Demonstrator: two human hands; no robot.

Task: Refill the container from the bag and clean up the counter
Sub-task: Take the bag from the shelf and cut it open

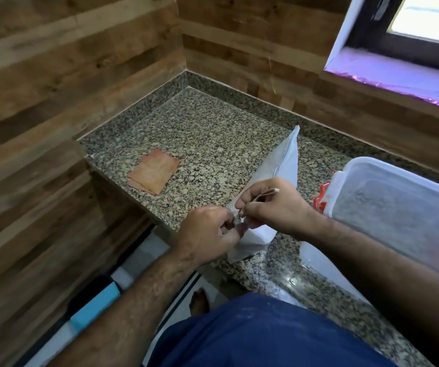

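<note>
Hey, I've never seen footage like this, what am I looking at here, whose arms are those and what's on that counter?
There is no machine: one picture from a camera worn on a person's head, looking down at their own arms. Both hands work at the near corner of a white bag standing on the speckled stone counter. The left hand and right hand pinch it there, perhaps opening it; the detail is blurred. To the right stands a clear plastic container with red clips. A brownish flat piece lies farther left.

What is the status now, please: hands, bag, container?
Left hand and right hand both pinching top edge of white bag. Bag upright on counter. Container beside it, at right. Nothing between them.
</note>
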